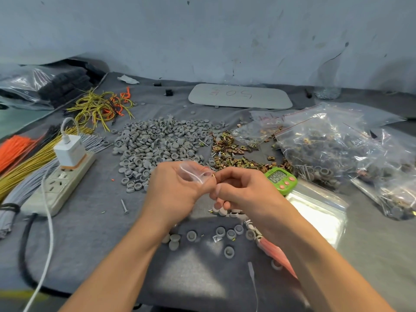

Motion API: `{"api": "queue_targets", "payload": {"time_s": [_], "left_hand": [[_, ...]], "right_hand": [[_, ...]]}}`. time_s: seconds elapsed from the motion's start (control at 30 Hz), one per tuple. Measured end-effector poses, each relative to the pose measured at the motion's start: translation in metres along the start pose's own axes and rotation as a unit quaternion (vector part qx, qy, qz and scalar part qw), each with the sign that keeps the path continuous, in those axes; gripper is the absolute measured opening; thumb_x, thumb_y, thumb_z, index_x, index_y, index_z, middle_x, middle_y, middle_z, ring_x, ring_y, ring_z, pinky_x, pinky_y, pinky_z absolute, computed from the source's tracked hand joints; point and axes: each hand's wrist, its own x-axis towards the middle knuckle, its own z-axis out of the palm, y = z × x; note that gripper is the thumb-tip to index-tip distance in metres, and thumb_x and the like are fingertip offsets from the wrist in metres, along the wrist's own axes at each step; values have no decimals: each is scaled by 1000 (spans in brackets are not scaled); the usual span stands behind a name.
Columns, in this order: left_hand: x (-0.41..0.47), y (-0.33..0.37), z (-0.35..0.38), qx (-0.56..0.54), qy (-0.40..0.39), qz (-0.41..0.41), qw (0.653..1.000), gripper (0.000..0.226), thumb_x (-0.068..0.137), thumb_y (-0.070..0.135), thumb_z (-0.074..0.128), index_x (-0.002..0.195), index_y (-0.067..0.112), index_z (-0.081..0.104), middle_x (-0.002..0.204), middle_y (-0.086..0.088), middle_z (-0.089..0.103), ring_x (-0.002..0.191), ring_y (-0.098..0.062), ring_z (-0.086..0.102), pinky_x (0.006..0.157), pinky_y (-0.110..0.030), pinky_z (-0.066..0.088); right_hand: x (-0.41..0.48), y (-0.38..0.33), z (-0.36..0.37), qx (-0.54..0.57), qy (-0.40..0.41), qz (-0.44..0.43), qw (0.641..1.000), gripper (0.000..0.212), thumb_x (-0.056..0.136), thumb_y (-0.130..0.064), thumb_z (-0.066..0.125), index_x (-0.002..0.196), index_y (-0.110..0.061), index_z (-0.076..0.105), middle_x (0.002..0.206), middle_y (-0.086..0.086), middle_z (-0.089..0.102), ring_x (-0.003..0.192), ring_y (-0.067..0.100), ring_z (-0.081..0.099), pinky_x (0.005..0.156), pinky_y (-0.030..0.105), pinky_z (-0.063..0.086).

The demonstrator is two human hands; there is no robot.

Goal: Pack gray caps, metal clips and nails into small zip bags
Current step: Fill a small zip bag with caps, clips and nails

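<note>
My left hand [177, 188] grips a small clear zip bag [193, 173] with its mouth turned to the right. My right hand [240, 188] pinches a small brass-coloured metal clip [213, 175] right at the bag's mouth. A big heap of gray caps [157, 145] lies behind my hands. To its right is a pile of metal clips [236, 152]. Loose gray caps [227, 235] are scattered on the cloth below my hands. A single nail [123, 206] lies to the left.
A green timer [281, 180] sits right of my hands, beside a stack of empty zip bags [315, 210]. Filled bags [337, 149] pile up at the right. A power strip [60, 183] with a charger and wire bundles [20, 167] occupy the left. A pink strip bundle [276, 255] lies under my right forearm.
</note>
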Motion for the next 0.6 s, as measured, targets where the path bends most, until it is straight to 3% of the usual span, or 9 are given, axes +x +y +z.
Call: {"api": "queue_targets", "payload": {"time_s": [0.17,0.3,0.47,0.53,0.6], "left_hand": [[1,-1,-2,-70,-78,-24,994,14,67,20,83,74,10,77,73,-13,73,71,-24,63,68,-52,53],[0,-1,-2,-87,-104,-22,990,14,68,17,75,57,13,67,61,0,59,64,-19,51,64,-41,41],[1,-4,0,-72,-74,-34,994,21,60,24,77,55,7,65,59,-9,54,61,-22,45,62,-44,38],[0,-4,1,-72,-74,-29,994,15,63,21,79,58,10,69,60,-8,60,61,-23,52,63,-48,44],[0,-2,0,-89,-64,-32,993,10,67,21,84,73,15,79,71,-12,73,68,-26,67,70,-53,55]], "right_hand": [[-4,-1,-8,-64,22,-34,997,10,80,-10,83,88,-9,76,71,8,71,61,18,65,66,38,49],[-4,-1,-5,-80,27,-51,995,7,80,-9,83,83,-10,77,68,9,72,57,18,63,60,34,47],[-2,0,-3,-44,18,-21,999,10,78,2,80,82,-7,79,65,12,69,57,20,58,55,27,44],[0,0,-3,-28,17,0,999,10,78,3,79,85,-4,78,64,12,68,58,20,57,56,26,44],[1,1,-4,-15,30,9,999,12,80,4,77,90,-4,76,68,11,70,60,20,61,60,28,49]]}}
